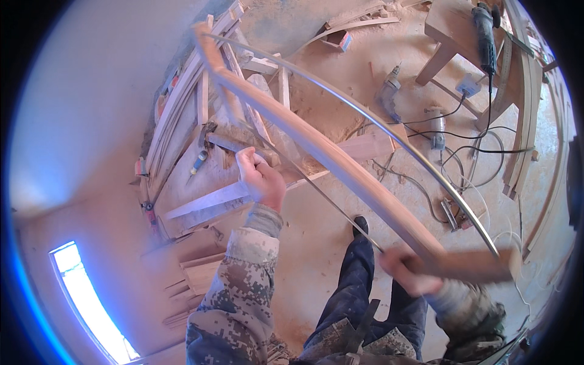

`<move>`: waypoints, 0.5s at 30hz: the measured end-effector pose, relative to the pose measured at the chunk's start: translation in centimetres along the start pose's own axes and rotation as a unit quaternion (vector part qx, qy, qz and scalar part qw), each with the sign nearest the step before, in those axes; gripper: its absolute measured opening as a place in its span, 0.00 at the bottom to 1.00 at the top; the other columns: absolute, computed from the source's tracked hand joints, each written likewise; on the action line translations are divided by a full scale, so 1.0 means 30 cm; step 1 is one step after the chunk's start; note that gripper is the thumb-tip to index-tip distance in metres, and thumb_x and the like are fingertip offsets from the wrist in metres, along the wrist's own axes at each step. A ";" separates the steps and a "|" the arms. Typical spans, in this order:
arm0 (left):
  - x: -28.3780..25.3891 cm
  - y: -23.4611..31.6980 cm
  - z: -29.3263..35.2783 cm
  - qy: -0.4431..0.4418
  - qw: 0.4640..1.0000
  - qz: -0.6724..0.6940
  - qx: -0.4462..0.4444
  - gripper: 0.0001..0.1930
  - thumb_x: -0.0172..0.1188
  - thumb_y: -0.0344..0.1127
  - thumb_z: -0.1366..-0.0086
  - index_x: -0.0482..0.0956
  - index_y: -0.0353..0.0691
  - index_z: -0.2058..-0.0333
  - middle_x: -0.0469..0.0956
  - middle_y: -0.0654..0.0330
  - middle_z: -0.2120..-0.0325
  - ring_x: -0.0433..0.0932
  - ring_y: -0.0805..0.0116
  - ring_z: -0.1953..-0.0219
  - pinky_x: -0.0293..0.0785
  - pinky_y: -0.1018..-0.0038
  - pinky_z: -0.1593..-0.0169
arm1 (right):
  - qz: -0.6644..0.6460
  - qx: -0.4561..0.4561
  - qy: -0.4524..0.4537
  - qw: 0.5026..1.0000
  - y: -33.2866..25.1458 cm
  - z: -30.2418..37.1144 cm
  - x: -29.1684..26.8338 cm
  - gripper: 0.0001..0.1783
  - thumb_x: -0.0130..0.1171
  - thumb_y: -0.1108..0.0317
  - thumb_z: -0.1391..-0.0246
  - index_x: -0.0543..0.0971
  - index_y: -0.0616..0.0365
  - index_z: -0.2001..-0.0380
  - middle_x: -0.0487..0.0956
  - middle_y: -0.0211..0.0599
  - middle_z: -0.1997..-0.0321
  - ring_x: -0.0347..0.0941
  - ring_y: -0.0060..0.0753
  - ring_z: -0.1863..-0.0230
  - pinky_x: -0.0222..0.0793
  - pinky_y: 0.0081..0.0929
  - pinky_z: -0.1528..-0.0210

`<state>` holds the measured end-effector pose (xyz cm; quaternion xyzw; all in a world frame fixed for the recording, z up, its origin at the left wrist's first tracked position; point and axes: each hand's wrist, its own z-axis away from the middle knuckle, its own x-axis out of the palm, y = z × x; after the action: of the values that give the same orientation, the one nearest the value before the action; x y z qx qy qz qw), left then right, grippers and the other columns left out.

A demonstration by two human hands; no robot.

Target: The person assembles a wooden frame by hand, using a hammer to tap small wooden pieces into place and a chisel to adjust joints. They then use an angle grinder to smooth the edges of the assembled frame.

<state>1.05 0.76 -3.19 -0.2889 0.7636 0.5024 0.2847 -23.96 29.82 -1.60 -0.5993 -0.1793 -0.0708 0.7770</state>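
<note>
My right hand (409, 271), slightly blurred, is closed round the near end of a frame saw. The saw's wooden frame (328, 155) stretches from lower right to the far left, with a shiny metal rod (371, 115) along one side and a thin blade (322, 197) along the other. Close to the blade's far part, my left hand (263, 177) has its fingers curled; what they hold, if anything, is hidden. Beneath that hand lies a pale tapered board (210, 204). Just beyond it are a hammer-like tool (208, 134) and a screwdriver (198, 162) with a blue-and-yellow handle.
Curved wooden strips (176, 121) lean together at far left. A power drill (389, 94) and another power tool (438, 129) lie on the dusty floor among cables. An angle grinder (485, 39) rests on a wooden bench (453, 27). Wood offcuts (204, 274) lie at left.
</note>
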 end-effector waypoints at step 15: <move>0.008 -0.011 -0.007 -0.011 0.999 0.008 0.032 0.11 0.44 0.20 0.31 0.72 0.32 0.54 0.65 0.66 0.73 0.65 0.76 0.72 0.64 0.77 0.66 | 0.014 0.056 0.047 0.997 0.007 -0.240 0.036 0.05 0.55 0.74 0.34 0.79 0.56 0.65 0.75 0.26 0.71 0.70 0.20 0.70 0.67 0.24 0.68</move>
<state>1.12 0.41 -3.49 -0.2683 0.7784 0.4830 0.2981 -21.52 23.10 -2.96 -0.5538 -0.1375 -0.0777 0.8176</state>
